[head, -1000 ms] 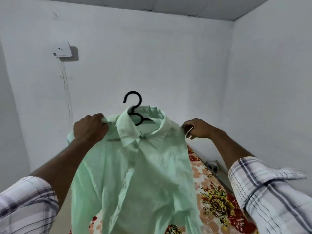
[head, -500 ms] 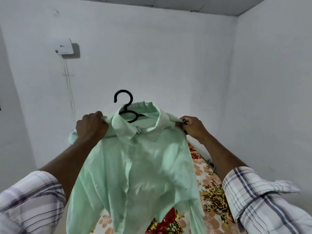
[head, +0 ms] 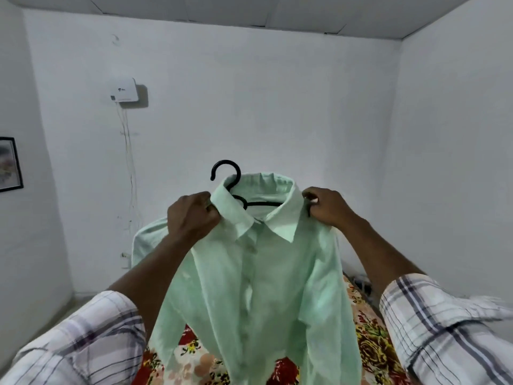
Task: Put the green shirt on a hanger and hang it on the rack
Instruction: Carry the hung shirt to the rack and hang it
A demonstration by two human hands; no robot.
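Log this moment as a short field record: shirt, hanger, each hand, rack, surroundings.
shirt: green shirt held up in the air, collar on top
hanger: black hanger inside the collar, hook sticking out above
left hand: left hand gripping the shirt beside the collar
right hand: right hand pinching the other shoulder
rack: not in view
below: floral bedsheet
wall: white box, framed picture
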